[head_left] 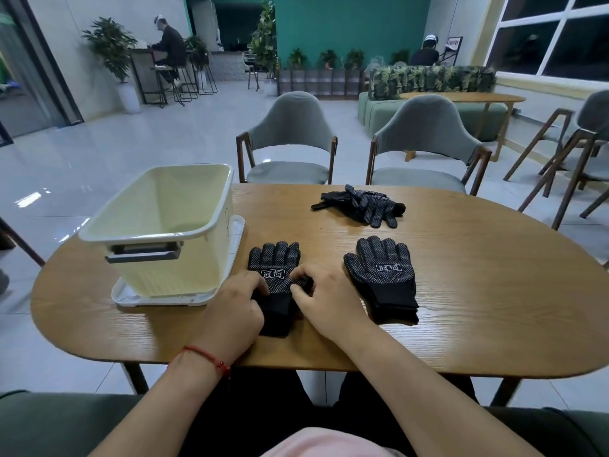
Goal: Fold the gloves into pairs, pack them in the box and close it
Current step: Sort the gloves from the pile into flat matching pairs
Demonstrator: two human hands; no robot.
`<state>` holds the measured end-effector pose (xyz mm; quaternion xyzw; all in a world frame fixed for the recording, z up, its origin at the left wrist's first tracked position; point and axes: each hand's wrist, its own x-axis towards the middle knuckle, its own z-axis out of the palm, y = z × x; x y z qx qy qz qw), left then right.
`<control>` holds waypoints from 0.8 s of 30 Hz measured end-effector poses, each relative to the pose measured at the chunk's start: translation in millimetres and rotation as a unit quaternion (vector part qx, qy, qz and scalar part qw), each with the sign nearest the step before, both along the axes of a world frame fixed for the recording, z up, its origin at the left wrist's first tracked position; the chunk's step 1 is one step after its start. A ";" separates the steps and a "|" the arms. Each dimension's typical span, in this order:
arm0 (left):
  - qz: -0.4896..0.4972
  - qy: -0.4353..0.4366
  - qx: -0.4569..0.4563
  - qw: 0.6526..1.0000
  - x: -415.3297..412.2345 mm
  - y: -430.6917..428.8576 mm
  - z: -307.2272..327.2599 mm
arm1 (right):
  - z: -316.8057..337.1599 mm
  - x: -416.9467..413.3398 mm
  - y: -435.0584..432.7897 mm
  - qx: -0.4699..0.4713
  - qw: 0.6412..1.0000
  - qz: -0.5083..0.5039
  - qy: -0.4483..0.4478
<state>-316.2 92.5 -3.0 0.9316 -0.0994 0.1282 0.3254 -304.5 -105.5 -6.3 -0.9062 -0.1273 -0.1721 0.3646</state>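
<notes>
Wood grain runs across the oval brown wooden table, which stands in a tiled lounge with a teal back wall. At its near edge the left hand, with a red string bracelet on its wrist, has its fingers curled onto the left edge of a black knit glove pair with white grip dots, around where palm meets cuff. The right hand pinches the same pair's right edge with bent fingers. This pair lies flat, palm side up. Its long axis runs away from the person, fingers pointing to the far side and cuff toward the body. Just beside it on the right, and apart from it, lies a second stack of black dotted gloves. It is turned the same way, fingers far and cuffs near, with several cuff layers showing at the near end. Farther back, near the table's far edge, a loose heap of black dotted gloves lies crumpled, its fingers pointing mostly right and toward the person. Left of the hands a cream rectangular plastic box stands upright with its mouth open. Only its pale inner walls and floor are in view, and a grey handle is on its near side. It stands on a flat white plastic lid. Two grey padded chairs with wooden frames face the table's far side.
</notes>
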 end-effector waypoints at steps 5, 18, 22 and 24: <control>0.026 -0.006 0.013 1.000 20.6 -21.1 24.7 | 22.0 2.9 -13.2 0.067 0.996 -0.039 0.044; -0.003 0.147 0.229 0.962 73.3 -78.9 8.7 | 67.6 85.5 -124.9 -0.082 0.973 -0.157 0.147; 0.000 0.140 0.233 0.962 73.3 -79.1 7.7 | 53.1 119.6 -164.2 -0.090 0.954 -0.195 0.208; 0.006 0.130 0.232 0.964 74.2 -78.5 6.4 | 45.1 136.1 -173.1 -0.101 0.948 -0.183 0.240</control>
